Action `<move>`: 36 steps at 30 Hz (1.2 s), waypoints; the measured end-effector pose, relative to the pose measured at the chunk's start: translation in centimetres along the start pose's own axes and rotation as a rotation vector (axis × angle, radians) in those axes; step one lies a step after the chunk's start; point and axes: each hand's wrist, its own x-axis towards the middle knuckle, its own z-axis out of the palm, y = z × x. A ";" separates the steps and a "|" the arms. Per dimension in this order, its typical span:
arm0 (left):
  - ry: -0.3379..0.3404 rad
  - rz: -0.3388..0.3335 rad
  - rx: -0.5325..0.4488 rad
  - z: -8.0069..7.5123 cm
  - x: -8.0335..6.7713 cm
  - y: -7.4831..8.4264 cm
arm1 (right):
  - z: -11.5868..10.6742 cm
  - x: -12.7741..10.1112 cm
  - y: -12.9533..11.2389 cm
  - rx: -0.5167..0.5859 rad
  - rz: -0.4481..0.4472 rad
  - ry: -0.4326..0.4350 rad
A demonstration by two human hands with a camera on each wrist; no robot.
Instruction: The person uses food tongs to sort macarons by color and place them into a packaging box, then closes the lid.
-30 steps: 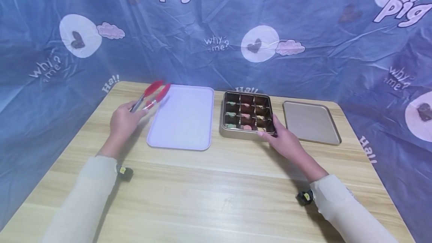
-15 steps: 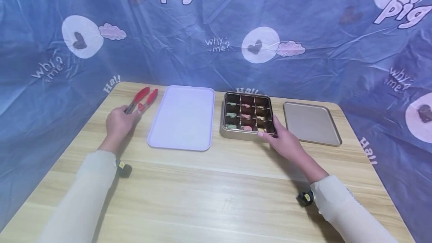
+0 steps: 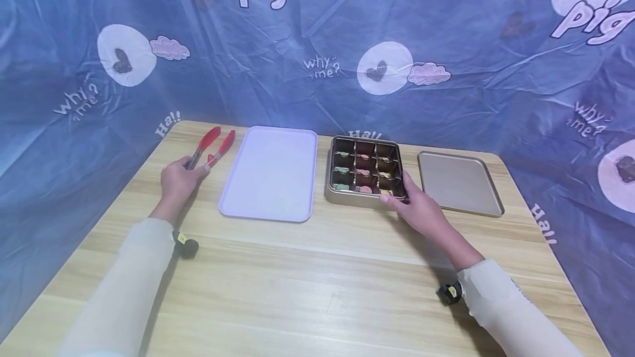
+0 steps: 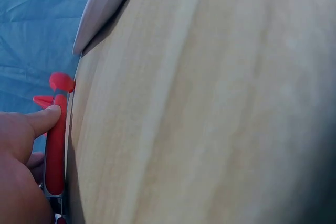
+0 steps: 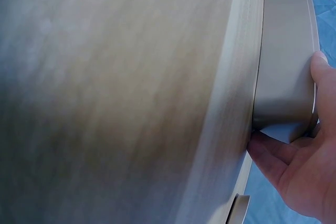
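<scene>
Blue printed cloth hangs behind the wooden table [image 3: 317,269]. Near its far left corner my left hand [image 3: 177,179] grips red tongs [image 3: 210,146], fingers curled round the handles, just left of a pale tray [image 3: 270,175]. Toward the far right edge my right hand [image 3: 419,208] clasps the near right corner of a compartmented tin [image 3: 364,169], with its lid [image 3: 458,183] just beyond.

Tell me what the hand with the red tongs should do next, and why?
Probably swing the tongs right, over the tin. The left hand grips them beside the bare tray, and the right hand steadies the tin holding sweets.
</scene>
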 end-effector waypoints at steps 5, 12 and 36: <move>-0.012 -0.023 -0.077 -0.2 -0.1 0.0 | 0.1 0.0 0.0 0.006 -0.002 0.000; 0.026 -0.141 -0.250 -1.2 -0.1 0.4 | 0.3 0.4 -0.1 0.029 -0.020 0.007; -0.246 0.335 -0.647 12.3 -15.1 17.7 | -4.6 1.7 3.8 0.177 -0.020 0.343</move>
